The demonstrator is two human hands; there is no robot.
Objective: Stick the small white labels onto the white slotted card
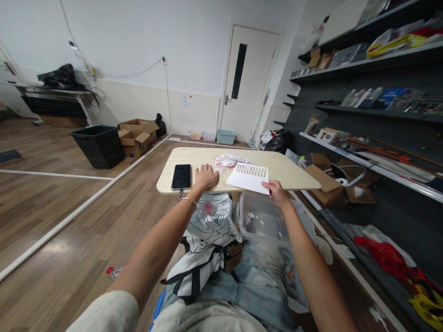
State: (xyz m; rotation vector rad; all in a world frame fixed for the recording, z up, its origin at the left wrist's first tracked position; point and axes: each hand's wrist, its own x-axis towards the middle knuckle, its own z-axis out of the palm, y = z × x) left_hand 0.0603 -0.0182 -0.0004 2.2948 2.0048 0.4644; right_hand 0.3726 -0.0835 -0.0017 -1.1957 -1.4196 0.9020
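My right hand (276, 191) grips the lower right corner of a white sheet with a row of cut-out slots (247, 181), thumb on top. The sheet lies tilted over the front part of the small light-wood table (290, 173). My left hand (206, 176) rests palm down on the tabletop, thumb apart from the fingers, with nothing visible in it. A black-screened phone (182, 176) lies just left of that hand. Behind the sheet is a loose pile of small white paper pieces (231, 159). Under the table's front edge stands a clear plastic bin (263, 221) with a few white pieces inside.
A patterned black-and-white cloth (211, 221) hangs over my lap. On the floor to the left are a black bin (98, 146) and open cardboard boxes (136, 138). Loaded shelves (367, 108) line the right side. A closed door (251, 78) is beyond the table.
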